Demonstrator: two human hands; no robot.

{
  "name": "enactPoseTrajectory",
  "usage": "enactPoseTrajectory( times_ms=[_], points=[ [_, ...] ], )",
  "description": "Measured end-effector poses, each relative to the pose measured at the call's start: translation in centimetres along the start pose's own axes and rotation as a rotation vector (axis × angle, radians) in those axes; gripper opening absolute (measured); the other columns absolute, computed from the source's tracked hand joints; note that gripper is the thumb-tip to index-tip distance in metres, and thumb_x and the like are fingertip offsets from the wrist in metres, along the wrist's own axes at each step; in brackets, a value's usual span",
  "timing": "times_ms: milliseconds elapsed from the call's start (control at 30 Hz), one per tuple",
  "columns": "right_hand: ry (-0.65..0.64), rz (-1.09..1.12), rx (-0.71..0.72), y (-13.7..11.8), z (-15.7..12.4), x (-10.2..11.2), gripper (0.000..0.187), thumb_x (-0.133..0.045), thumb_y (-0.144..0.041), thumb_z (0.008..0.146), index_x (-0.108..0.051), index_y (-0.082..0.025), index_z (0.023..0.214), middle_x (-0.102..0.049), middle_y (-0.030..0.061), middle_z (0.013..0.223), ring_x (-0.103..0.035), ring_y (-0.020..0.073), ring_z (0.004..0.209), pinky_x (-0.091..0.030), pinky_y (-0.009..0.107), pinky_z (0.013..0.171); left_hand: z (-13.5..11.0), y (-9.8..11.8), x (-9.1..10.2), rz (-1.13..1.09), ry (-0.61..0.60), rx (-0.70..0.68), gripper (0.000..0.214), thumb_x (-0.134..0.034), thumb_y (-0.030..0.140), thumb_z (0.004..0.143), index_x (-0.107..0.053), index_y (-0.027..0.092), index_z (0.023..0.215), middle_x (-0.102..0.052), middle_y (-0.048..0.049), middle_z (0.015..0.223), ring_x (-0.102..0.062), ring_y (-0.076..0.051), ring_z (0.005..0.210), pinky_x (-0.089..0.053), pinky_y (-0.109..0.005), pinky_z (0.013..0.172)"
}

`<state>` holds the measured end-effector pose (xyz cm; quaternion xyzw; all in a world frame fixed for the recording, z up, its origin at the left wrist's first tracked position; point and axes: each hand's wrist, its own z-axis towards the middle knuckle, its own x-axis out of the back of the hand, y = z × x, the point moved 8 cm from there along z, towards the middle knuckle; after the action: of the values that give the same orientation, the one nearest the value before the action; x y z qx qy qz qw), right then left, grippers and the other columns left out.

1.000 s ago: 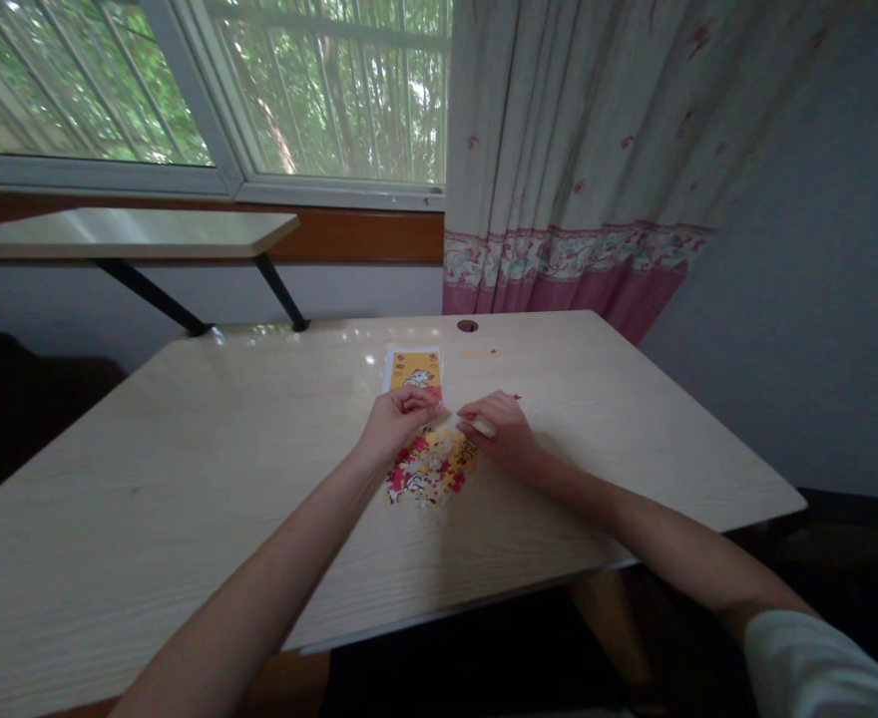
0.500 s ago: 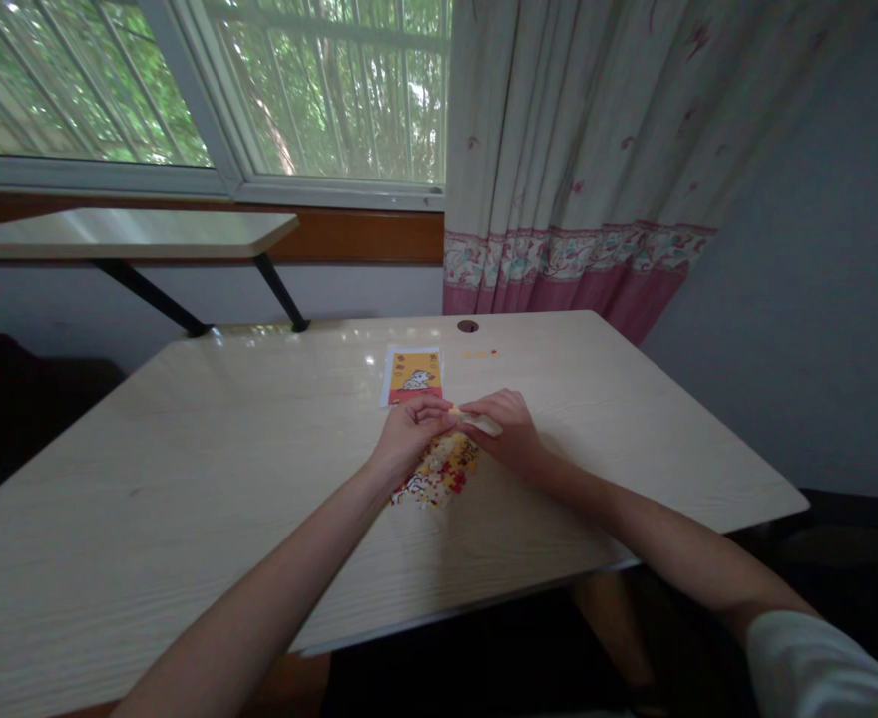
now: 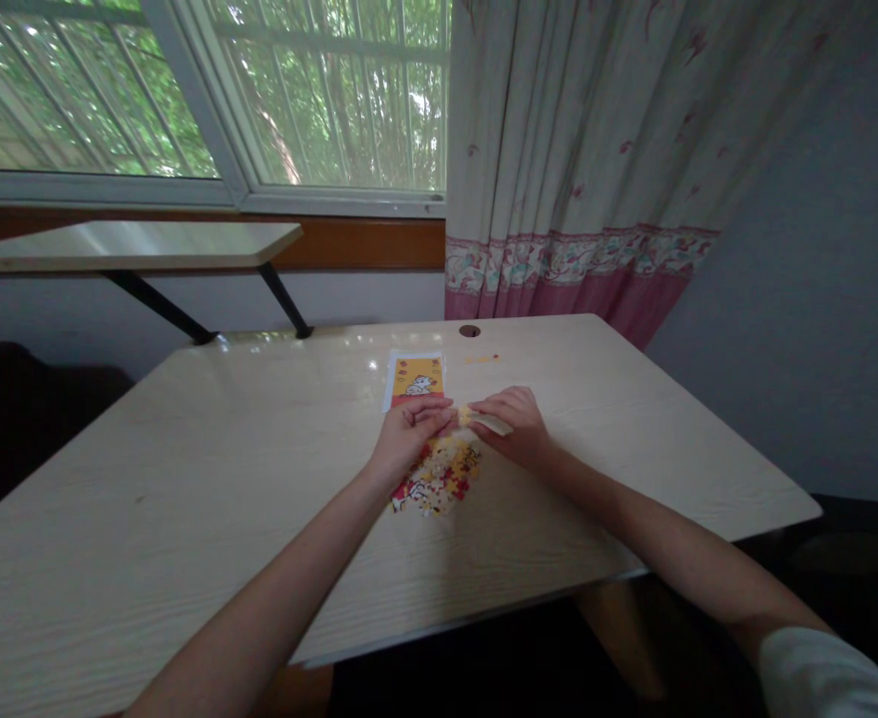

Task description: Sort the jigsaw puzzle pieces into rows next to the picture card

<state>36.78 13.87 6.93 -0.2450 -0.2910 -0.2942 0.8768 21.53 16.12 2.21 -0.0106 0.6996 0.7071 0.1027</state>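
Observation:
A partly built jigsaw puzzle [image 3: 439,477] in red, yellow and white lies on the light wooden table [image 3: 185,479]. My left hand [image 3: 407,431] and my right hand [image 3: 509,419] meet just above the puzzle's far edge, fingertips almost touching. Both hands are closed in a pinch around a small yellowish puzzle piece [image 3: 466,414] between them. Just beyond the hands lies a picture card [image 3: 417,376], orange with a white cartoon animal.
A few tiny loose pieces [image 3: 482,358] lie near a round cable hole [image 3: 469,330] at the table's far edge. A narrow shelf [image 3: 132,244] on black brackets runs under the window at the left. A flowered curtain [image 3: 574,150] hangs behind the table.
My left hand has moved right and my right hand slightly left, so they now meet over the puzzle's far edge. The view has tilted a little.

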Motion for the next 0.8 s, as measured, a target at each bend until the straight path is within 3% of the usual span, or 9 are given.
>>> enactPoseTrajectory(
  times_ms=[167, 267, 400, 633, 800],
  points=[
    [0.143, -0.05, -0.095, 3.4, 0.4, 2.4, 0.023, -0.058, -0.041, 0.081, -0.067, -0.025, 0.094, -0.065, 0.004, 0.083, -0.056, 0.0177, 0.079, -0.037, 0.034, 0.079, 1.1, 2.3, 2.7, 0.376, 0.03, -0.18, 0.017, -0.065, 0.029, 0.07, -0.068, 0.016, 0.08, -0.07, -0.0048, 0.078, -0.06, -0.015, 0.069, -0.047, -0.029, 0.07],
    [0.172, -0.058, -0.101, 4.8, 0.2, 3.1, 0.022, -0.058, -0.041, 0.081, -0.067, -0.025, 0.094, -0.065, 0.0039, 0.083, -0.057, 0.0179, 0.08, -0.037, 0.035, 0.079, 1.5, 2.6, 3.6, 0.618, -0.052, -0.244, 0.02, -0.059, 0.029, 0.075, -0.069, 0.017, 0.087, -0.07, -0.0056, 0.085, -0.059, -0.015, 0.072, -0.045, -0.027, 0.067],
    [0.162, -0.062, -0.101, 5.3, 0.1, 3.0, 0.022, -0.058, -0.042, 0.081, -0.068, -0.027, 0.093, -0.064, 0.0032, 0.081, -0.056, 0.0178, 0.078, -0.038, 0.035, 0.078, 1.5, 2.3, 4.2, 0.874, -0.12, -0.266, 0.025, -0.053, 0.028, 0.078, -0.069, 0.016, 0.093, -0.067, -0.0049, 0.075, -0.051, -0.012, 0.057, -0.038, -0.023, 0.053],
    [0.143, -0.044, -0.094, 5.0, 0.1, 2.8, 0.022, -0.059, -0.043, 0.08, -0.068, -0.029, 0.094, -0.064, 0.0028, 0.082, -0.055, 0.018, 0.078, -0.038, 0.036, 0.079, 1.1, 2.8, 3.7, 1.0, -0.211, -0.34, 0.021, -0.052, 0.024, 0.078, -0.069, 0.018, 0.089, -0.065, -0.004, 0.073, -0.052, -0.013, 0.061, -0.039, -0.024, 0.058],
    [0.122, -0.066, -0.165, 7.7, 0.6, 2.9, 0.024, -0.06, -0.041, 0.079, -0.067, -0.027, 0.097, -0.064, 0.0041, 0.088, -0.056, 0.0191, 0.085, -0.039, 0.035, 0.08, 0.9, 2.4, 2.8, 1.076, -0.356, -0.437, 0.025, -0.047, 0.023, 0.082, -0.066, 0.02, 0.098, -0.065, -0.0072, 0.094, -0.056, -0.019, 0.086, -0.043, -0.031, 0.077]
  ],
)
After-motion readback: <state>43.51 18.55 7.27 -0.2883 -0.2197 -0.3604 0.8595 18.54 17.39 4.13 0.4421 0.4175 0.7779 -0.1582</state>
